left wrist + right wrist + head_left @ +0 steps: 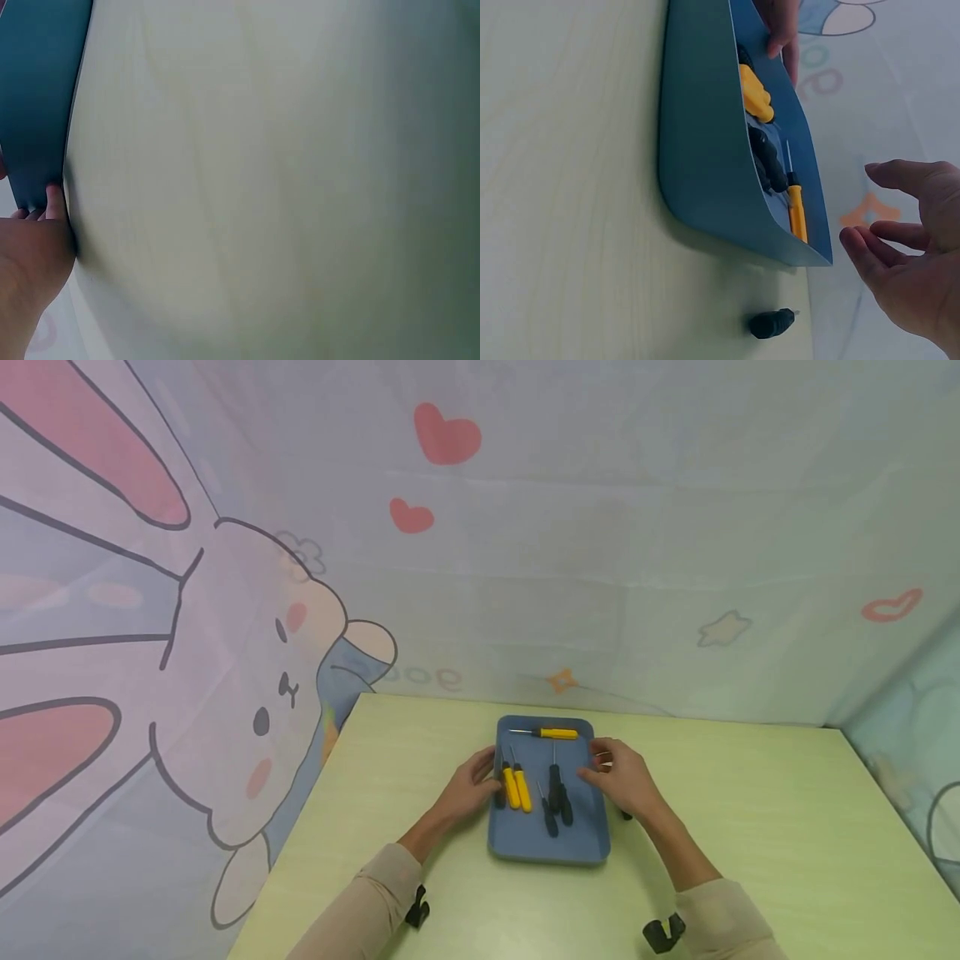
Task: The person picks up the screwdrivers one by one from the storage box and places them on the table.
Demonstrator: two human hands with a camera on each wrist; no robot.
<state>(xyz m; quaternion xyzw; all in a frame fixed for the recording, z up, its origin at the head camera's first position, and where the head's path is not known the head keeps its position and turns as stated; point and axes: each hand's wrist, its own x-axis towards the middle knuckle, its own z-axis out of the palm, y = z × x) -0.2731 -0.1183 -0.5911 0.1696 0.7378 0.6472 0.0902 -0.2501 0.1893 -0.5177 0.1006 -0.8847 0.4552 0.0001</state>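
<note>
Blue tray (pixel 551 850) lies lengthwise toward far edge of bench (pixel 757 793), my left hand (pixel 469 787) pinching its left rim, right hand (pixel 627 778) empty, loosely parted near its right.

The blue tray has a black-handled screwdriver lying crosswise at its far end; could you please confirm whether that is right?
Not quite: the screwdriver lying crosswise at the far end of the blue tray has a yellow handle, not a black one, as the head view shows.
</note>
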